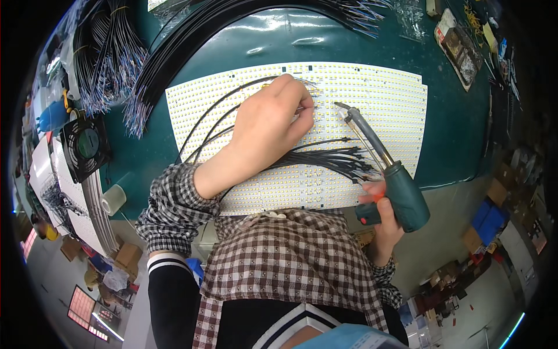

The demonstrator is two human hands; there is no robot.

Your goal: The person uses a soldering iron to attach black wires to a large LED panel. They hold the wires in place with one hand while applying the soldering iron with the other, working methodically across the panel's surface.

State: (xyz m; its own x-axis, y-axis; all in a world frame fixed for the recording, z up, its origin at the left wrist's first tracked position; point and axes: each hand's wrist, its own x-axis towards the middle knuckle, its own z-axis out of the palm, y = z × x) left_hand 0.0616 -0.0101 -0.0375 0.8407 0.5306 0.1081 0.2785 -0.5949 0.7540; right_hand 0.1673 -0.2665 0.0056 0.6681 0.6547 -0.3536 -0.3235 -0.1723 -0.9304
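Surface, green. LED panel, white, centred upon it. Cable bundle, black, arcing ten to one o'clock. Soldering gun, green, three o'clock. Loose cables, black, across panel. Left hand, twelve o'clock; grip pinched closed, contents hidden. Right hand, four o'clock; grip around soldering gun.

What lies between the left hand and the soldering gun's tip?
In the head view, a stretch of the white LED board lies between the left hand and the soldering gun's tip.
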